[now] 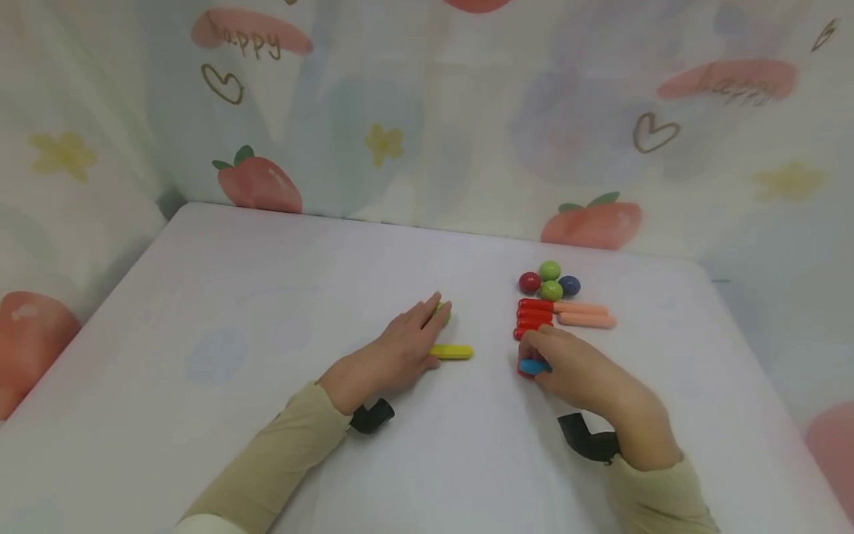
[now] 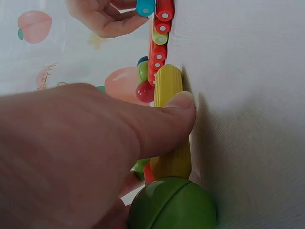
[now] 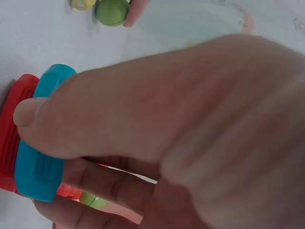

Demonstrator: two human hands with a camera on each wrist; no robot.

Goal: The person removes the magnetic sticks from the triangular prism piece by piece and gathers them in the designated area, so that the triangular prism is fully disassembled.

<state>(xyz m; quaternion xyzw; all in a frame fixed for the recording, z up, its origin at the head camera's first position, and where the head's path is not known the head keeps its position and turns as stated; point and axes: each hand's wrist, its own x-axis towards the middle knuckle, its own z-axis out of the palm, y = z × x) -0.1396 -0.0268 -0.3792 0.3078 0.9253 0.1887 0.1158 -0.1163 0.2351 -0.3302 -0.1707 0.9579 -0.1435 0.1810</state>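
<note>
My left hand (image 1: 400,348) lies over a yellow ribbed building stick (image 1: 455,352) and a green ball (image 1: 444,314), its fingers fairly straight. In the left wrist view the thumb rests across the yellow stick (image 2: 168,83), and a green ball (image 2: 172,205) with a seam sits at the stick's near end. My right hand (image 1: 577,371) pinches a blue building stick (image 3: 40,164) between thumb and fingers. That stick is right beside a red one (image 3: 10,143), partly covered by it. Several red sticks (image 1: 534,314) lie side by side just beyond the right hand.
Two pale orange sticks (image 1: 587,320) lie right of the red ones. Behind them are a red ball (image 1: 530,282), two green balls (image 1: 550,271) and a dark blue ball (image 1: 570,285). A patterned curtain (image 1: 454,148) hangs along the back edge of the white table (image 1: 280,297).
</note>
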